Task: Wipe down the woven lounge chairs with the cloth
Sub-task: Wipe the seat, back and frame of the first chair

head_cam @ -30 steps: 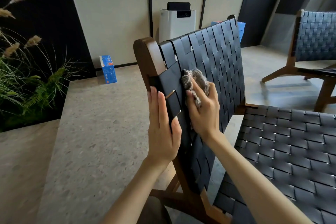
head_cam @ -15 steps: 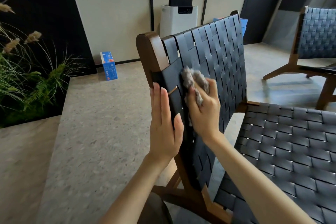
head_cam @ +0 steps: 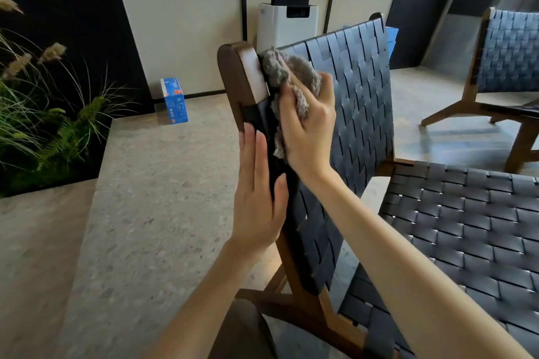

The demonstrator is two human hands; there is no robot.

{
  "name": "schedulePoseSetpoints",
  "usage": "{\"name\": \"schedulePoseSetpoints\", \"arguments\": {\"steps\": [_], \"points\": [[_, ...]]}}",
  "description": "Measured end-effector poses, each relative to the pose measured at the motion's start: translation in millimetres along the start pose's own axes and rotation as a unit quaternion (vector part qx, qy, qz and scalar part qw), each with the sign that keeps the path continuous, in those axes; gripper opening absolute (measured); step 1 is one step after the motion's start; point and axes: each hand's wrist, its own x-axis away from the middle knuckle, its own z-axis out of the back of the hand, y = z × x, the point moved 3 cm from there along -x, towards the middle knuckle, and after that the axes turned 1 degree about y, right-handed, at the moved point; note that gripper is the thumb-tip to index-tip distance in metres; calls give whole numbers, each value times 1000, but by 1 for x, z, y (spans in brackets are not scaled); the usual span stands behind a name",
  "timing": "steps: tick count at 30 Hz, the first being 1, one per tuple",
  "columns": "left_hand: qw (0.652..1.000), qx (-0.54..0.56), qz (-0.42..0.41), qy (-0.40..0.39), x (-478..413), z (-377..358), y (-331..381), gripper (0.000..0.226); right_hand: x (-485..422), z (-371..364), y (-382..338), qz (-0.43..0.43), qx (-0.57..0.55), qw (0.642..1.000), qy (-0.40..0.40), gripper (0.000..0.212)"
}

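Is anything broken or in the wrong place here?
Nothing looks broken. The only odd thing is a blue box standing on end on the floor by the wall, all alone.

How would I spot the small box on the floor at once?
Look at the pale wall behind the near chair. Left of the white appliance, the box stands on end at the wall's foot. It is bright blue with print, far smaller than the appliance.

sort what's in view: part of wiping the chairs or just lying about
Job: cloth, right hand holding it, left hand bracing near chair, far chair.
Lying about: blue box, white appliance, plants.
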Motion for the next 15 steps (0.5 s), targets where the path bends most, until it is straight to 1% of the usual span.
{"name": "schedulePoseSetpoints", "arguments": {"steps": [2, 5, 7, 9, 11, 13, 15], "points": [[1000, 0, 1, 7, 0, -2, 1, 57, 22, 13, 16, -5, 11, 1000, -13, 32], [999, -1, 37, 20, 0, -6, 3, 56, 66, 35, 47, -22, 40, 998, -45, 32], [998, -3, 50, 24, 1, -7, 6, 55, 101, 52, 71, -38, 70, 995, -60, 36], [998, -9, 55, 16, 2, -7, 9, 55, 130, 67, 93, -80, 91, 990, -73, 43], [998, -24, 62, 1, 9, -6, 12, 58, 143, 77, 101, -129, 100, 984, -78, 46], [997, -36, 64, -19, 20, -6, 14, 63, 133, 80, 92, -144, 92, 983, -61, 47], [996, -41, 67, -38, 33, -9, 14, 67, 98, 73, 70, -137, 62, 989, -7, 45]]}}
